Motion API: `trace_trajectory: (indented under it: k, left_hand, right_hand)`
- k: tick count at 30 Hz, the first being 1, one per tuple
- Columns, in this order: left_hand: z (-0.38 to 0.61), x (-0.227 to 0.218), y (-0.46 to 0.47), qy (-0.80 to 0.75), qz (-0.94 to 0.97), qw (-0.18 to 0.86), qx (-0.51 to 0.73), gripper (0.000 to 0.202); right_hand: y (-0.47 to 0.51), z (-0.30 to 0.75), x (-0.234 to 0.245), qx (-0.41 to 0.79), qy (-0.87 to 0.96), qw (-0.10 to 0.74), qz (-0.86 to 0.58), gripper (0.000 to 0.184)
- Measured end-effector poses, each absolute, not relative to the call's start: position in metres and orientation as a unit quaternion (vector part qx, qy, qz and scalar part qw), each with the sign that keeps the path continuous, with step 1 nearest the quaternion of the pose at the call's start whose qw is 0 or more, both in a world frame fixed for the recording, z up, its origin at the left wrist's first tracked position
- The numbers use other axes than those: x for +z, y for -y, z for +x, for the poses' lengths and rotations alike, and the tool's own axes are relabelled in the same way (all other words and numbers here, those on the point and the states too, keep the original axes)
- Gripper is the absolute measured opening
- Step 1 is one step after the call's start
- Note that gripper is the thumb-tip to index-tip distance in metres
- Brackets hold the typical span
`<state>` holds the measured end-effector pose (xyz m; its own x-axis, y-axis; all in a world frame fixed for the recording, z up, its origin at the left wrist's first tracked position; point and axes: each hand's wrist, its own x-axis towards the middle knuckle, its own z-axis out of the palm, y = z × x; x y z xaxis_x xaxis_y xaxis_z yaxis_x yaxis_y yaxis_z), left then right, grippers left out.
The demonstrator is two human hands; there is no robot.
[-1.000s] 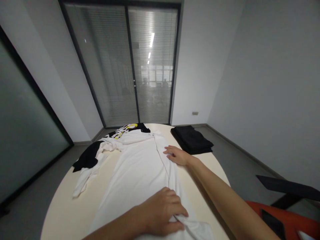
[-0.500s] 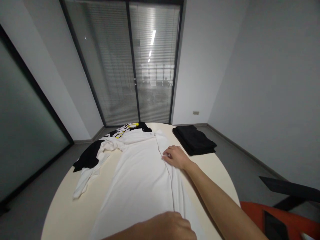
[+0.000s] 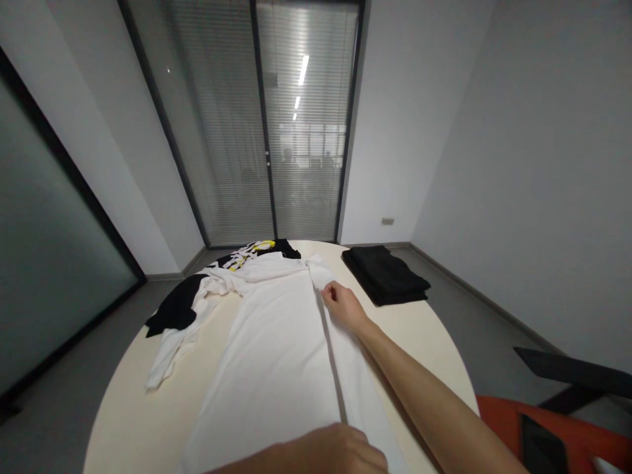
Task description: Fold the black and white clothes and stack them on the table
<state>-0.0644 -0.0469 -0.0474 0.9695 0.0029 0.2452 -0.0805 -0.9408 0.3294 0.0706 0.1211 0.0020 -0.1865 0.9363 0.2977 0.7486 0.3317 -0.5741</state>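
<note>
A white long-sleeved shirt [image 3: 276, 355] lies spread over the round table, its right side folded inward in a long strip. My right hand [image 3: 344, 306] pinches the edge of that strip near the shoulder, thumb and fingers together. At the bottom of the view my left hand [image 3: 340, 451] is curled over the same strip lower down; its fingertips are partly hidden. Between my hands the edge stands slightly raised, with a shadow beneath it. One white sleeve [image 3: 170, 355] stretches out to the left.
Black clothing with a white and yellow print [image 3: 247, 253] lies under the shirt's far left side. A folded black stack of cloth [image 3: 388, 275] sits at the table's [image 3: 133, 421] right. An orange chair [image 3: 498, 421] with a black armrest stands at lower right.
My right hand has closed from a looser, flatter pose into a pinch on the strip's edge. That edge has lifted and straightened. My left hand has hardly moved.
</note>
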Motion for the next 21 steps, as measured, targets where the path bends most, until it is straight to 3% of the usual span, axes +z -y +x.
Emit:
trace_trajectory:
  k: [4,8,14,21]
  left_hand:
    - [-0.071,-0.033,0.046,0.029,0.975,0.175,0.130,0.017]
    - [-0.077,-0.023,0.046,0.060,0.969,0.190,0.146,0.028]
    - [-0.083,-0.016,0.048,0.034,0.970,0.200,0.136,0.024]
    - [-0.087,0.001,0.049,0.030,0.975,0.175,0.136,0.015]
  right_hand:
    - [-0.125,0.073,-0.008,0.189,0.787,0.297,-0.507,0.030]
    - [-0.124,0.078,-0.009,0.131,0.849,0.244,-0.450,0.035]
    - [-0.118,0.076,0.002,0.064,0.876,0.188,-0.439,0.019]
    - [-0.117,0.073,0.007,0.031,0.835,0.263,-0.482,0.022]
